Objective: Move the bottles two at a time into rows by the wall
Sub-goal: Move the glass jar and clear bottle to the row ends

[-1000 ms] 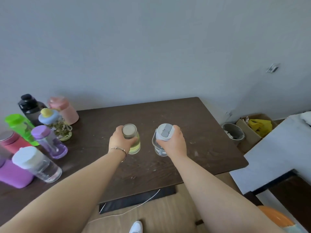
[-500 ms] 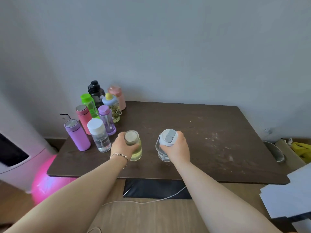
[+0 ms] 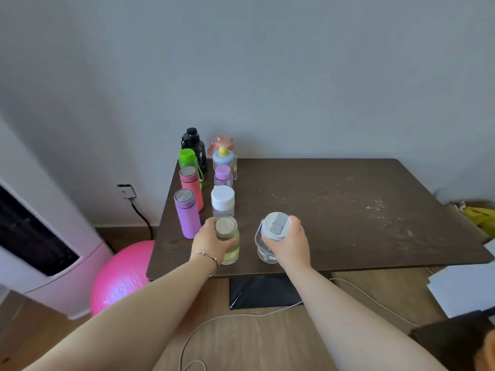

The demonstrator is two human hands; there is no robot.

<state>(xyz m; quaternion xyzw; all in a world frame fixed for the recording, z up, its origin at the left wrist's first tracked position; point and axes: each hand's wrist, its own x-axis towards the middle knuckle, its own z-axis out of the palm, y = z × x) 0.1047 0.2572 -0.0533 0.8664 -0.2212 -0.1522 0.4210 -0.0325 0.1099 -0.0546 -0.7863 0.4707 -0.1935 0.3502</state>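
The left hand is closed around the yellowish glass bottle, and the right hand holds the clear bottle with a grey lid. Both bottles are near the front edge of the table, just before the two rows. They look smooth and maybe slippery, so a grip high on the body seems safest. Both arms reach forward.

Both bare forearms extended forward, roughly parallel, converging slightly toward the hands. Left hand: fingers curled closed around something near its top, palm facing right; thin metal bracelet sits at the wrist. Right hand: knuckles up, fingers wrapped closed from the right side.
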